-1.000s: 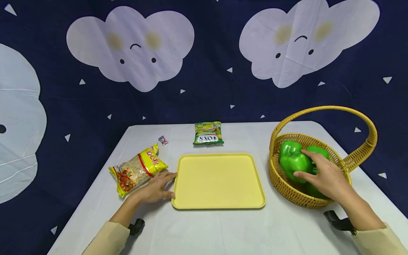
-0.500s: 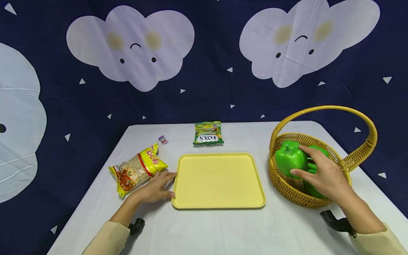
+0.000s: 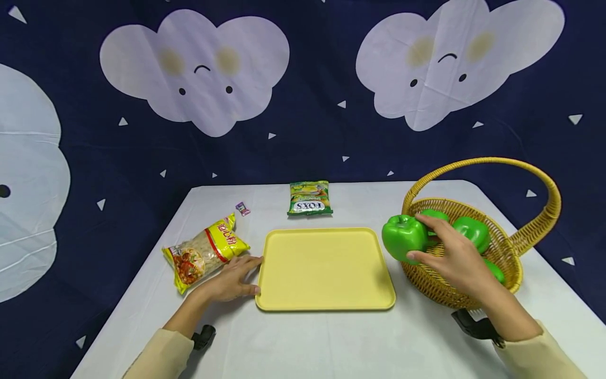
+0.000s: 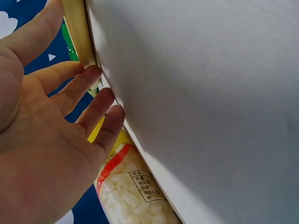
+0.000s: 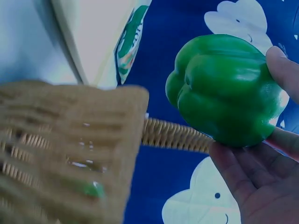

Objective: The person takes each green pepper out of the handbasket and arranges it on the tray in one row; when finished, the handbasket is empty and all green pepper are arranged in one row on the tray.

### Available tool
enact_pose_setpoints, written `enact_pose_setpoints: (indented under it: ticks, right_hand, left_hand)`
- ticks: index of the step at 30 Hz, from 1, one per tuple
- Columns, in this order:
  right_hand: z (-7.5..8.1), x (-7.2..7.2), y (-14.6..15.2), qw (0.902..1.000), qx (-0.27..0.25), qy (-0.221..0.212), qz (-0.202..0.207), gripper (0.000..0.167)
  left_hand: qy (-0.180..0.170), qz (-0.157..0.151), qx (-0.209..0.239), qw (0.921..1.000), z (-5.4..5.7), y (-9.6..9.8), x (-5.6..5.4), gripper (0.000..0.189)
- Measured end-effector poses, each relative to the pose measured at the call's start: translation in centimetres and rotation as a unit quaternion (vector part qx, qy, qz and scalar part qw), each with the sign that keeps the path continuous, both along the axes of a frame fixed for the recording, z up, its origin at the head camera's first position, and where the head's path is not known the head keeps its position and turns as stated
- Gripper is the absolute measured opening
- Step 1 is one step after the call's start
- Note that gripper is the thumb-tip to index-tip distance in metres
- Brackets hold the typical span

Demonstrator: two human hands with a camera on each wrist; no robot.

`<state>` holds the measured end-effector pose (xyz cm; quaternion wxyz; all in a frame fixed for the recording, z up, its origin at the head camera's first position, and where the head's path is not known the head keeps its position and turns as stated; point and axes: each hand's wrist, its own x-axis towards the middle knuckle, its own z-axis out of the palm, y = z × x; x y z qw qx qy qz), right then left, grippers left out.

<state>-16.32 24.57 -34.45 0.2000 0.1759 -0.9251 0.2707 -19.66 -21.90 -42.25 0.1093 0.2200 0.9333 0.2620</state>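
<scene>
My right hand [image 3: 456, 258] grips a green bell pepper [image 3: 402, 239] between thumb and fingers, at the left rim of the wicker basket [image 3: 431, 288]. In the right wrist view the lobed underside of the bell pepper [image 5: 219, 93] shows, raised beyond the basket wall [image 5: 107, 140]. Several more green peppers [image 3: 472, 234] lie inside the basket, partly covered by the hand. My left hand [image 3: 229, 279] rests at the left edge of the yellow tray [image 3: 326, 271], thumb and fingertips right at its rim. The left wrist view shows those fingers [image 4: 96, 105] extended and apart.
A yellow-and-clear food bag [image 3: 203, 252] lies beside my left hand. Behind the tray sit a green Fox's candy bag [image 3: 310, 198] and a small purple wrapped sweet [image 3: 242, 209]. The basket's tall handle [image 3: 483, 160] arches above its right side.
My right hand has lifted the bell pepper from among the others and carried it left, over the basket's left rim. My left hand and the tray have stayed put.
</scene>
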Motion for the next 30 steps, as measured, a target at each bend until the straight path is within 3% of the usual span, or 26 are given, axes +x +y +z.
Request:
enact_pose_setpoints:
  ticks: [9,24,30]
  right_hand:
    - [-0.8,-1.1,-1.8,0.9986,-0.008,0.038,0.036,0.079]
    - [-2.6,-2.5,-5.0,0.9880,-0.064,0.017,0.140,0.078]
    - [-3.0,-2.9,-6.1,0.9857,-0.060,0.006,0.157,0.076]
  left_hand:
    - [0.000,-0.003,-0.005,1.0000,0.2,0.0,0.0,0.075]
    - [-0.001,-0.006,-0.006,1.0000,0.5,0.0,0.1,0.074]
    - [-0.006,-0.003,-0.004,1.0000,0.5,0.0,0.2,0.074]
